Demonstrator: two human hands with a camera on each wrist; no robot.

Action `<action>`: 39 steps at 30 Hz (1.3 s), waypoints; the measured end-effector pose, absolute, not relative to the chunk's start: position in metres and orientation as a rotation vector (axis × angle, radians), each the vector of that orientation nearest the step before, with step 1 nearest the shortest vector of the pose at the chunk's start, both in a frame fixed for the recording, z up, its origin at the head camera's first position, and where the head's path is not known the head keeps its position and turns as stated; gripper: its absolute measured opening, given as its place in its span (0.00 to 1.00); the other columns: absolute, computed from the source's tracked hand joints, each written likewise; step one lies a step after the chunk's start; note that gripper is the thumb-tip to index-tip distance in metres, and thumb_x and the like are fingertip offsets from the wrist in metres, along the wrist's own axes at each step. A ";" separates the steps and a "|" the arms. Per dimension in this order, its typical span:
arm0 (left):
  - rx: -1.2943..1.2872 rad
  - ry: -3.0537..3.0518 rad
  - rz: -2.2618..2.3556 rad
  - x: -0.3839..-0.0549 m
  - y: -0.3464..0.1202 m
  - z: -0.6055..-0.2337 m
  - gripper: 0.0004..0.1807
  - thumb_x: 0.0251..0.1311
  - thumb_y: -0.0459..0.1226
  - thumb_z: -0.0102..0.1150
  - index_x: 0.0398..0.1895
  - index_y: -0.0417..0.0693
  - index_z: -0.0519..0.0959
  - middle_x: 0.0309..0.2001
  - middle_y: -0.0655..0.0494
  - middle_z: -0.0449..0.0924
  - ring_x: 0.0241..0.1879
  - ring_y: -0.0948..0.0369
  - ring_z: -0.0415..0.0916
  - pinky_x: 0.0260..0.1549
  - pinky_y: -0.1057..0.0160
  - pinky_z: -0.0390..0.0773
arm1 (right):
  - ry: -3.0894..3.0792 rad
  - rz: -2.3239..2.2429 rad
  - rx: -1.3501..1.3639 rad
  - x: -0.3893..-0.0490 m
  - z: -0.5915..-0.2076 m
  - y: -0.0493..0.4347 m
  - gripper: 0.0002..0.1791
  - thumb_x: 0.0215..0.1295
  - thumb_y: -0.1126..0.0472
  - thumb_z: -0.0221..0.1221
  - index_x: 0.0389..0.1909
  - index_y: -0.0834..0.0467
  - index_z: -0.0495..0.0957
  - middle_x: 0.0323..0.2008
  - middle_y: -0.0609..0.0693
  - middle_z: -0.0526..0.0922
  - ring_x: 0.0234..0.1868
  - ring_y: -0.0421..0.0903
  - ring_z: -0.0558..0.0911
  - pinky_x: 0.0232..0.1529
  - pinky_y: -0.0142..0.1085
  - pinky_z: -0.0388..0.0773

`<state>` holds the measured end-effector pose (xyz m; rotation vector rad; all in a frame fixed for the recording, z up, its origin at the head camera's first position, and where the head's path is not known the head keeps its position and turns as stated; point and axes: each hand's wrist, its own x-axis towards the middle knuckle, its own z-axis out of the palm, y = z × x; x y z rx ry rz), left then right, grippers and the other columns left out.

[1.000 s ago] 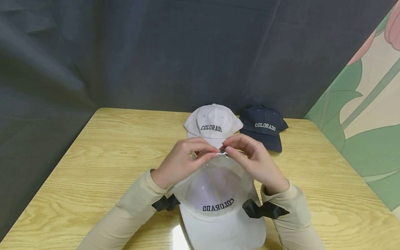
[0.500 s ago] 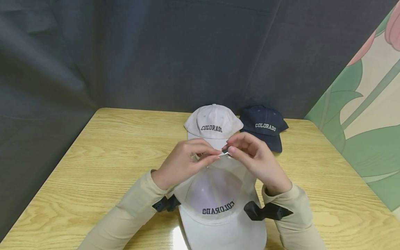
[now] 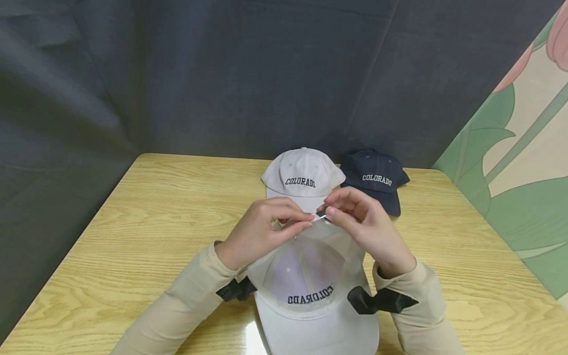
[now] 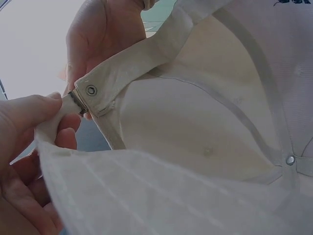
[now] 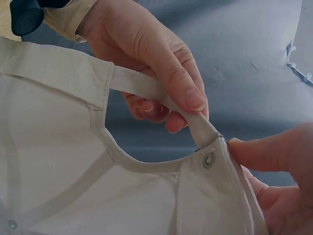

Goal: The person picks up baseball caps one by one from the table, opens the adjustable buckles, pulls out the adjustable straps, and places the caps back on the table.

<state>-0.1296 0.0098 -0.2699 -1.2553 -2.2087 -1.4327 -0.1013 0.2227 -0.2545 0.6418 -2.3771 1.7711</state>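
A cream baseball cap (image 3: 317,328) is held inside up between my hands, its brim toward me and its COLORADO lettering reversed. My left hand (image 3: 262,229) pinches the cap's fabric back strap (image 5: 137,82) between thumb and fingers. Beside those fingertips, the strap meets a small metal buckle (image 4: 78,102). My right hand (image 3: 366,227) grips the cap's back edge at the buckle, with the thumb pressed near it. A metal eyelet (image 5: 209,160) shows in the fabric by the buckle. The arched back opening lies below the strap in the right wrist view.
Behind my hands, a white COLORADO cap (image 3: 303,172) and a navy COLORADO cap (image 3: 374,175) stand side by side. The wood-grain table (image 3: 146,222) runs back to a dark cloth (image 3: 266,74). A floral panel (image 3: 523,162) borders the right side.
My right hand has shifted slightly right, and a little more of the buckle shows between the hands. My left hand has moved only slightly right, still pinching the strap.
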 end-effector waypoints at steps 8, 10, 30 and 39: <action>-1.256 -2.204 -1.439 -0.131 0.010 -0.270 0.05 0.54 0.34 0.64 0.34 0.45 0.85 0.30 0.58 0.84 0.28 0.69 0.71 0.30 0.71 0.75 | -2.470 1.708 0.639 -0.102 -0.253 0.227 0.08 0.63 0.68 0.56 0.43 0.62 0.74 0.37 0.39 0.82 0.38 0.36 0.82 0.39 0.27 0.78; -1.246 -2.205 -1.445 -0.131 0.010 -0.270 0.05 0.54 0.35 0.64 0.34 0.45 0.85 0.29 0.58 0.84 0.28 0.69 0.72 0.30 0.72 0.75 | -2.507 1.655 0.659 -0.102 -0.252 0.229 0.10 0.63 0.68 0.57 0.45 0.63 0.75 0.38 0.39 0.82 0.41 0.36 0.82 0.42 0.27 0.77; -1.199 -2.208 -1.433 -0.133 0.010 -0.269 0.06 0.56 0.34 0.63 0.35 0.45 0.85 0.32 0.56 0.85 0.28 0.69 0.74 0.31 0.72 0.77 | -2.221 0.607 1.108 -0.108 -0.255 0.228 0.18 0.47 0.78 0.63 0.41 0.61 0.82 0.35 0.48 0.86 0.36 0.41 0.76 0.50 0.34 0.65; -1.195 -2.229 -1.461 -0.132 0.011 -0.270 0.06 0.56 0.35 0.63 0.35 0.45 0.85 0.32 0.57 0.85 0.28 0.70 0.74 0.31 0.72 0.76 | -2.220 0.561 1.055 -0.109 -0.258 0.227 0.18 0.42 0.77 0.66 0.35 0.58 0.83 0.29 0.47 0.86 0.34 0.43 0.77 0.59 0.43 0.62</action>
